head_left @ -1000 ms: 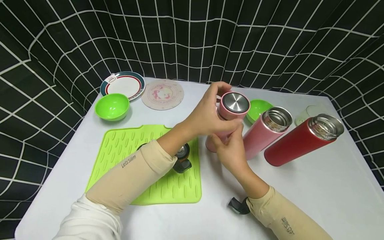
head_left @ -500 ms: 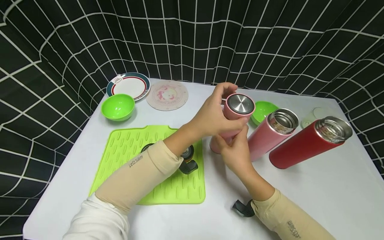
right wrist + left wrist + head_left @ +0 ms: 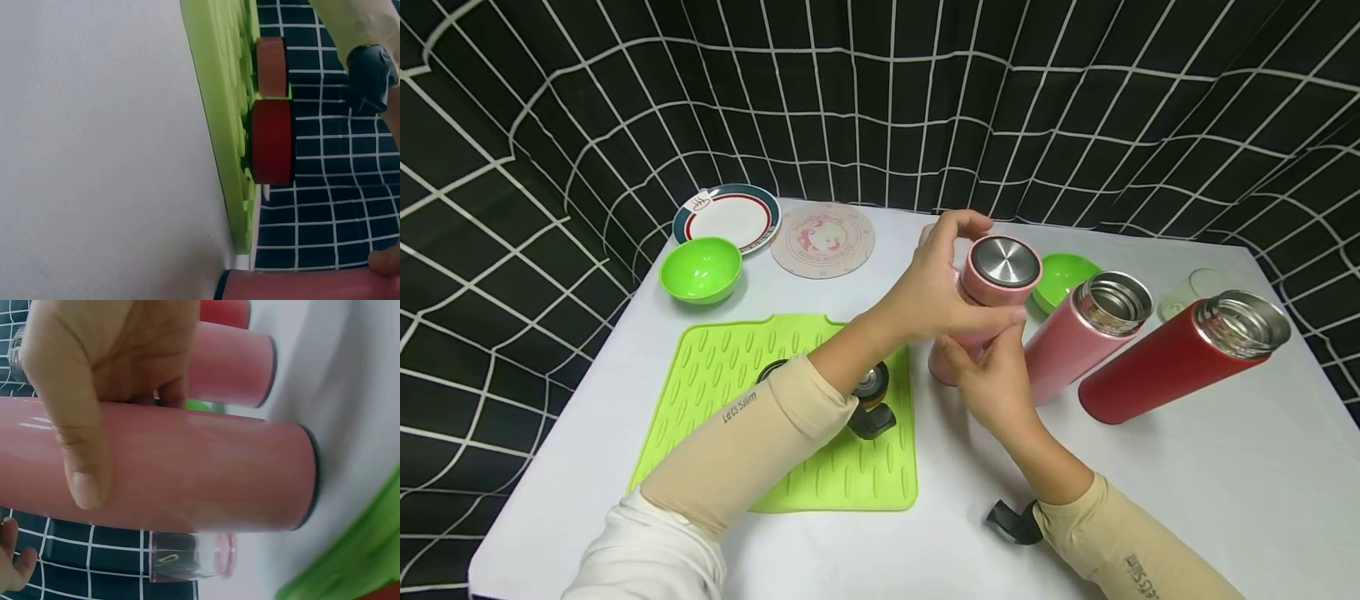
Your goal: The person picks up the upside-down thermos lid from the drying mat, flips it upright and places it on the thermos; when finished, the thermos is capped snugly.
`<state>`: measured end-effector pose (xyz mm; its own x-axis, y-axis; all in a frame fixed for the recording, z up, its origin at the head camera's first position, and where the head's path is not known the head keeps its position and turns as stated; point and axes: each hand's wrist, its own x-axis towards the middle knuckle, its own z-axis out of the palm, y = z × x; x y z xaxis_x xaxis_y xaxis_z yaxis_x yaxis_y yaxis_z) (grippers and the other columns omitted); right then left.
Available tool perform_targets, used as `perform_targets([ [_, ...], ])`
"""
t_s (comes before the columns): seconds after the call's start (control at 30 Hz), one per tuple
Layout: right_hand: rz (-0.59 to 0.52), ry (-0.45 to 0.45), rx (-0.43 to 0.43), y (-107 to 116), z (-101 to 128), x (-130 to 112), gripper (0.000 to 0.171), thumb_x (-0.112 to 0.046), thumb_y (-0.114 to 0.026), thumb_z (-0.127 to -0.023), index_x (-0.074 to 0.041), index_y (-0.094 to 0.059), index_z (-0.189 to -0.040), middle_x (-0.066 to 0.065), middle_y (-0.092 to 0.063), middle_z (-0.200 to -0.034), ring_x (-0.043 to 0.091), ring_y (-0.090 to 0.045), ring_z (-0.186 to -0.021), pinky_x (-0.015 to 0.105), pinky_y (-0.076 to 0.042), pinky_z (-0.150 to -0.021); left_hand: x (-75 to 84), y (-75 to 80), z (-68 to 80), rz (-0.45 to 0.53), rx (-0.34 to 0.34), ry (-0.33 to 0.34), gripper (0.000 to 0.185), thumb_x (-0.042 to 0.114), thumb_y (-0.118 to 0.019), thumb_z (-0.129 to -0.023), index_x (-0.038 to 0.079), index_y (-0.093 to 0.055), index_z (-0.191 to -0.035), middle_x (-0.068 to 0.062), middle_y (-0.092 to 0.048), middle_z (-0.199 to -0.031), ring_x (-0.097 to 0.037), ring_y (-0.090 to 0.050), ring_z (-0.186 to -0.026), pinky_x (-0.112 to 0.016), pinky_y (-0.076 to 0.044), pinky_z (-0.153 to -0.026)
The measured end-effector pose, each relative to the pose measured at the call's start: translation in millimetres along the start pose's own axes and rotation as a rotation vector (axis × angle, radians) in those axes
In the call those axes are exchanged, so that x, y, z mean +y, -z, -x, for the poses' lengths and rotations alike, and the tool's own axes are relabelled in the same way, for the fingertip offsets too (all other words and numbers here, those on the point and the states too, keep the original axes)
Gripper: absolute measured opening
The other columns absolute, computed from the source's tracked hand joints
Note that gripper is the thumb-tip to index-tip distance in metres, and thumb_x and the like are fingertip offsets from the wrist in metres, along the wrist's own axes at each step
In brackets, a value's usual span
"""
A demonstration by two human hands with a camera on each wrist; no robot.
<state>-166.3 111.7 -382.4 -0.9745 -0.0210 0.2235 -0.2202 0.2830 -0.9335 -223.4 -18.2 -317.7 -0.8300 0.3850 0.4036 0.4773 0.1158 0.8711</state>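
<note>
My left hand (image 3: 936,287) curls round the top of the bottle (image 3: 206,469), by its cap (image 3: 1004,262). The fingers bend behind it, and the thumb lies across the front, near the cap's low edge. My right hand (image 3: 996,379) is wrapped round the same bottle, a bit lower down. The tip of my left thumb meets my right hand.

The bottle is pink and stands up straight between my two hands. Its cap is on and has a shiny silver top. Just right of the bottle is a pink flask (image 3: 1071,350), and I can see down into it. A red flask (image 3: 1172,367) is farther right of the bottle. A green bowl (image 3: 1063,275) sits behind the bottle, to the right. The green mat (image 3: 850,483) lies left of the bottle.

In the head view, my left arm (image 3: 760,442) hides much of what is on the mat. The right wrist view shows a red lid (image 3: 272,142) and a paler lid (image 3: 272,67) there, left of the bottle. The left wrist view shows a clear cup (image 3: 194,556) past the bottle's left side, and my right thumb lying on the pink side. It also shows the bottle's dark bottom edge.
</note>
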Motion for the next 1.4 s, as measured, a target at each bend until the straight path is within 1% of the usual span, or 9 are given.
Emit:
perform_targets([
  [0.07,0.011,-0.004,0.001,0.2,0.4,0.7,0.065,0.0,-0.07,-0.087,-0.004,-0.026,-0.135,0.008,-0.048,-0.133,0.015,-0.049,-0.123,0.034,-0.038,-0.104,-0.8,1.6,1.2,-0.075,0.011,0.006,0.076,0.031,-0.088,-0.067,0.012,-0.048,-0.129,0.003,-0.05,-0.125,-0.003,-0.039,-0.116,-0.023,-0.038,-0.096],
  [0.27,0.022,0.005,0.006,0.4,1.6,1.7,0.065,0.0,-0.071,-0.087,-0.001,-0.026,-0.135,0.009,-0.047,-0.134,0.016,-0.047,-0.125,0.035,-0.037,-0.105,-1.7,3.8,1.7,-0.064,-0.029,-0.045,0.072,0.023,-0.085,-0.071,0.01,-0.052,-0.133,0.002,-0.053,-0.128,-0.005,-0.046,-0.117,-0.025,-0.041,-0.096],
  [0.47,0.052,-0.004,0.008,2.2,0.2,0.7,0.067,-0.002,-0.071,-0.086,-0.005,-0.026,-0.137,0.008,-0.051,-0.132,0.016,-0.048,-0.123,0.034,-0.036,-0.105,-0.1,-0.4,0.2,-0.047,0.039,-0.06,0.073,0.029,-0.09,-0.067,0.009,-0.051,-0.126,0.002,-0.056,-0.118,-0.007,-0.054,-0.104,-0.023,-0.048,-0.086],
  [0.57,0.112,-0.035,-0.001,4.5,-0.2,-1.5,0.069,-0.006,-0.072,-0.087,-0.004,-0.025,-0.137,0.011,-0.05,-0.133,0.018,-0.047,-0.124,0.036,-0.036,-0.104,-3.3,4.0,-1.8,-0.024,0.001,-0.13,0.067,0.021,-0.084,-0.072,0.007,-0.056,-0.13,0.0,-0.062,-0.122,-0.008,-0.057,-0.105,-0.025,-0.048,-0.089],
  [0.67,0.106,0.006,-0.031,6.0,-1.0,-5.7,0.064,-0.003,-0.072,-0.086,-0.002,-0.033,-0.138,0.011,-0.051,-0.133,0.019,-0.046,-0.127,0.037,-0.034,-0.107,-3.1,2.7,-1.5,-0.012,-0.036,-0.097,0.078,0.023,-0.088,-0.069,0.009,-0.051,-0.136,0.0,-0.055,-0.13,-0.007,-0.054,-0.111,-0.024,-0.045,-0.093],
  [0.8,0.098,0.016,-0.04,6.8,-0.3,-4.8,0.063,-0.001,-0.07,-0.086,-0.003,-0.034,-0.138,0.01,-0.052,-0.131,0.018,-0.045,-0.126,0.039,-0.034,-0.106,-1.1,-7.6,-0.8,-0.062,0.038,-0.07,0.079,0.029,-0.091,-0.065,0.01,-0.05,-0.13,0.001,-0.054,-0.123,-0.007,-0.054,-0.108,-0.02,-0.046,-0.091],
  [0.9,0.117,-0.028,-0.033,6.8,1.1,-1.0,0.067,-0.005,-0.069,-0.087,-0.005,-0.025,-0.138,0.011,-0.048,-0.133,0.019,-0.045,-0.125,0.04,-0.036,-0.103,-3.4,-10.6,-0.9,-0.082,0.076,-0.121,0.069,0.023,-0.086,-0.069,0.008,-0.054,-0.128,-0.001,-0.06,-0.118,-0.007,-0.058,-0.103,-0.021,-0.049,-0.087],
  [1.13,0.118,-0.024,-0.051,8.7,1.8,-0.6,0.066,-0.006,-0.07,-0.088,-0.002,-0.023,-0.135,0.014,-0.047,-0.136,0.02,-0.043,-0.129,0.04,-0.035,-0.105,-7.1,-9.5,0.9,0.085,0.0,-0.097,0.069,0.009,-0.081,-0.072,0.004,-0.045,-0.131,-0.009,-0.062,-0.113,-0.012,-0.061,-0.099,-0.027,-0.051,-0.088],
  [1.4,0.095,0.004,-0.033,7.8,-0.1,1.6,0.066,-0.002,-0.069,-0.087,-0.005,-0.027,-0.137,0.009,-0.05,-0.133,0.017,-0.045,-0.126,0.038,-0.034,-0.107,-3.1,-10.6,4.6,-0.058,0.12,-0.099,0.078,0.031,-0.091,-0.065,0.006,-0.051,-0.127,-0.001,-0.054,-0.12,-0.011,-0.055,-0.102,-0.025,-0.049,-0.087],
])
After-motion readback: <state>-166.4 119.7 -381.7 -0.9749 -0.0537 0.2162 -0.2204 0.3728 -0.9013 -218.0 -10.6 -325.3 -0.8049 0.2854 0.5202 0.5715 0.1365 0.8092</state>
